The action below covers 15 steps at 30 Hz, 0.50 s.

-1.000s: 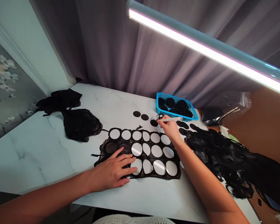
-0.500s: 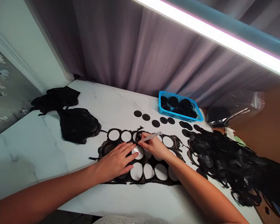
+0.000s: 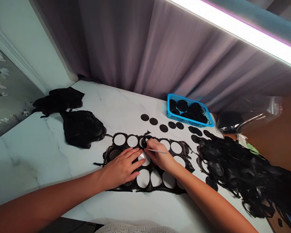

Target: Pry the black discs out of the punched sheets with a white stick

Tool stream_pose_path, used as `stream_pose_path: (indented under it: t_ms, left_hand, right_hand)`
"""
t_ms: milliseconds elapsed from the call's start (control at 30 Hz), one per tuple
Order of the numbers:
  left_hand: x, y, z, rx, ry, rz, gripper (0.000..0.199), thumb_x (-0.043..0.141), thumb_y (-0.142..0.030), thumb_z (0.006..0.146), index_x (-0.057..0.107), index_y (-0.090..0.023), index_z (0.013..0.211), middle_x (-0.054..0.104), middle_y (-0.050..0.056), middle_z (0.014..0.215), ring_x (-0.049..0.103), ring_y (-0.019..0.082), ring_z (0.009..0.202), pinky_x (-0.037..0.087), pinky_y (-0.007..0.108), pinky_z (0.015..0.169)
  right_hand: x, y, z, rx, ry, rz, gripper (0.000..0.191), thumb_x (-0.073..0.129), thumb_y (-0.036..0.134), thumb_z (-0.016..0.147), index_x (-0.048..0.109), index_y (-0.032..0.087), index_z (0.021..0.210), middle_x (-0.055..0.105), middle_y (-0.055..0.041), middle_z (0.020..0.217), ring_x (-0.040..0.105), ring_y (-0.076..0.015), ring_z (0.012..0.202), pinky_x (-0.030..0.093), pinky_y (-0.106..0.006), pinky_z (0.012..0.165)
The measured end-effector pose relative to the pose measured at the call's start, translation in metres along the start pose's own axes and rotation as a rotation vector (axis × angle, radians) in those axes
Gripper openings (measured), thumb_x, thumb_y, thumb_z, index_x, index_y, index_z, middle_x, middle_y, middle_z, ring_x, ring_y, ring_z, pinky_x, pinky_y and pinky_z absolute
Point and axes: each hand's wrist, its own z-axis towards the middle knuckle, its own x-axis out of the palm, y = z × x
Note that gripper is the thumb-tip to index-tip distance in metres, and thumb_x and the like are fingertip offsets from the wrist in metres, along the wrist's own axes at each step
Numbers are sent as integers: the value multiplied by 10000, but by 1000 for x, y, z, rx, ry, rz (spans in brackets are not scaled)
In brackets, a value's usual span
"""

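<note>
A black sheet (image 3: 184,155) punched with round holes lies flat on the white marble table (image 3: 34,161). My left hand (image 3: 122,166) presses flat on its left part, fingers spread. My right hand (image 3: 160,157) rests on the sheet's middle and grips a thin white stick-like tool (image 3: 156,151), its tip at a black ring near the top row of holes. A row of cut black discs (image 3: 163,127) lies beyond the sheet, in front of a blue basket (image 3: 210,123) holding more black discs.
A big heap of black scrap material (image 3: 235,168) covers the table's right side. Two dark bundles (image 3: 82,127) lie at the back left. A grey curtain hangs behind the table; a bright light bar crosses overhead. A plastic bag (image 3: 247,113) sits at the far right.
My right hand came back from the discs near the basket to the sheet's middle, and the tool has swung down flatter. My left hand stayed on the sheet.
</note>
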Motion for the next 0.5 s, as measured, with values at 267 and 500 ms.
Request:
stream_pose_path:
  t_ms: [267,500]
  left_hand:
    - [-1,1,0,6,23,-17,421,592,-228,931,540,-178,1346,511,160,1441,472,329,1353,403,534,1114]
    - [-18,6,7,3,22,-45,332,531,-192,967,561,-200,1298,571,120,1326,542,285,1245,450,502,1063]
  right_hand:
    - [-36,-38,19,76,-420,-199,172,438,190,904,456,229,737,593,-58,798,526,-216,786,421,-344,734]
    - [-125,-79,-3,578,-656,413,325,741,371,702,458,218,656,638,-14,708,591,-165,701,431,-258,568]
